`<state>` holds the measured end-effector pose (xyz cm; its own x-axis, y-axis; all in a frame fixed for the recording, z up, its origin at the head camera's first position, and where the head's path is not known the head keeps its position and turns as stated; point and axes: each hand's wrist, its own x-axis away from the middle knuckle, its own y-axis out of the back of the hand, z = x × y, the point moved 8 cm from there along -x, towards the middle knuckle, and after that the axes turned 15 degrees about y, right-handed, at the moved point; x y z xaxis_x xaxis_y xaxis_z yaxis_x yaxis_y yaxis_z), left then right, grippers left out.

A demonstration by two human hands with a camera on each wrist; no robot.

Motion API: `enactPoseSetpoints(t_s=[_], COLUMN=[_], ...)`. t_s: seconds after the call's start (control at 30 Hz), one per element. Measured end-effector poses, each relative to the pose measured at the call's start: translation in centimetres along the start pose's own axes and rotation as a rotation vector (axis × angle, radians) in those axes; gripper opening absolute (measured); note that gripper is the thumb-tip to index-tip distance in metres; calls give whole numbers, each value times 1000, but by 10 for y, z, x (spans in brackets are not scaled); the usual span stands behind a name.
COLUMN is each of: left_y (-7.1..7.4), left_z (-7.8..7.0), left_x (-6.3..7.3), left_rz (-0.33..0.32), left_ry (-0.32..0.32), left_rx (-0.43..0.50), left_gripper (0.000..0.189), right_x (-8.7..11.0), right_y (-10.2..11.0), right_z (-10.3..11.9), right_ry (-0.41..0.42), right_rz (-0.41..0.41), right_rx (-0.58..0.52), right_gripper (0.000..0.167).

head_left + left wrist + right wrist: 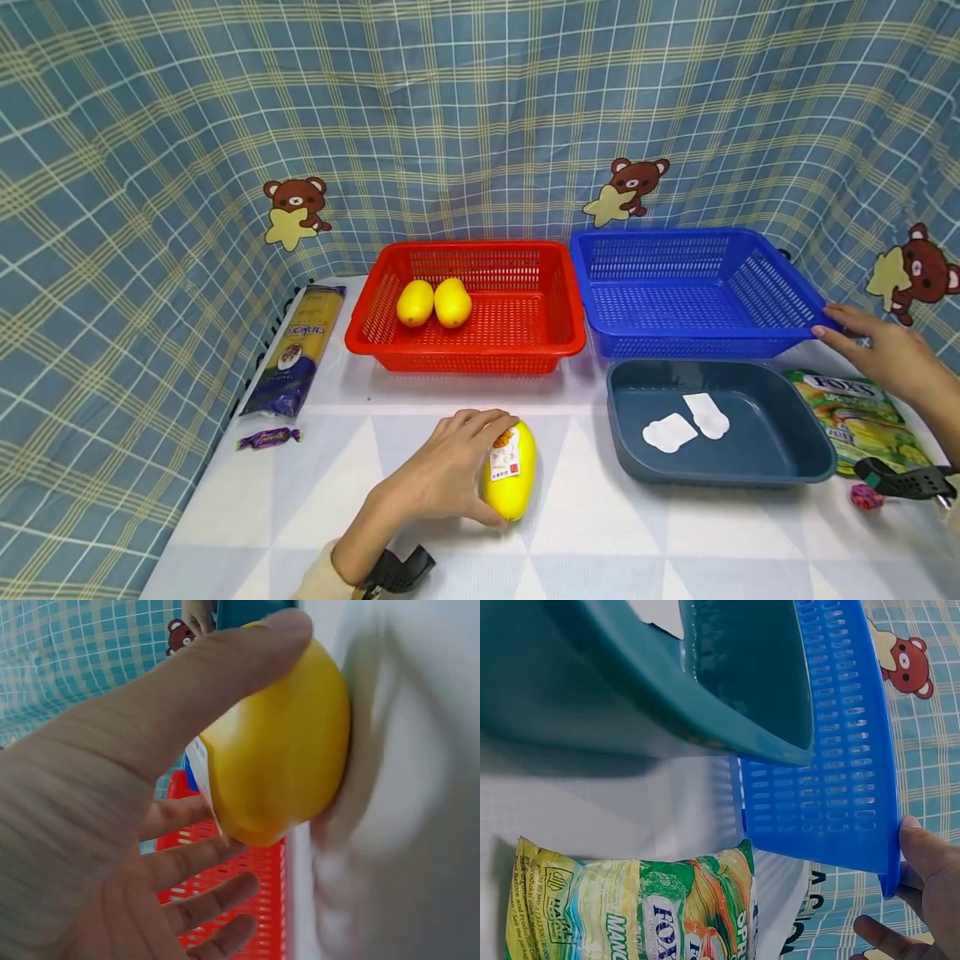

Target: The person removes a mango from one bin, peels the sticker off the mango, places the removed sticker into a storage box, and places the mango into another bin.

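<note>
On the white patterned cloth lies a yellow mango-shaped fruit (522, 483) with a white label. My left hand (450, 467) grips it, thumb at the near end and fingers over the far end; the left wrist view shows thumb and fingertips against the yellow fruit (292, 742). My right hand (885, 346) holds the near right corner of a blue basket (690, 343), thumb on the rim and fingers beneath it, as the right wrist view shows on the blue basket (840, 847). Two yellow lemons (453, 303) sit in the red basket (465, 363).
A dark teal tub (720, 479) holds two white cut-out pieces (670, 432). A green candy bag (862, 421) lies right of it, near a wrapped lollipop (867, 497). At left lie a pasta packet (296, 354) and a purple-wrapped candy (268, 438). Checked cloth (480, 108) hangs behind.
</note>
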<state>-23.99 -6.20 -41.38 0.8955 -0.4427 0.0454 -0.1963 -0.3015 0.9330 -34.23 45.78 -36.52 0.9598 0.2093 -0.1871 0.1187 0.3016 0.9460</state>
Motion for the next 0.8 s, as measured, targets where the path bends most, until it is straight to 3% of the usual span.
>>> enactPoseSetpoints(t_s=[0.23, 0.37, 0.53, 0.67, 0.8], left_y=[-3, -6, -12, -13, -12], left_z=[3, 3, 4, 8, 12], left_x=[0, -2, -3, -3, -3], left_rz=[-38, -73, -78, -74, -81], left_ry=[-21, -42, -65, -52, -40], left_rx=[34, 59, 93, 109, 124], left_gripper=[118, 120, 117, 116, 117], right_x=[1, 1, 1, -1, -6], right_y=[0, 1, 13, 26, 29], right_z=[2, 1, 7, 31, 64], right_ry=[3, 45, 118, 184, 248], right_rz=[0, 0, -87, -168, -175], right_rx=[-2, 2, 23, 61, 128], right_gripper=[72, 71, 64, 53, 49])
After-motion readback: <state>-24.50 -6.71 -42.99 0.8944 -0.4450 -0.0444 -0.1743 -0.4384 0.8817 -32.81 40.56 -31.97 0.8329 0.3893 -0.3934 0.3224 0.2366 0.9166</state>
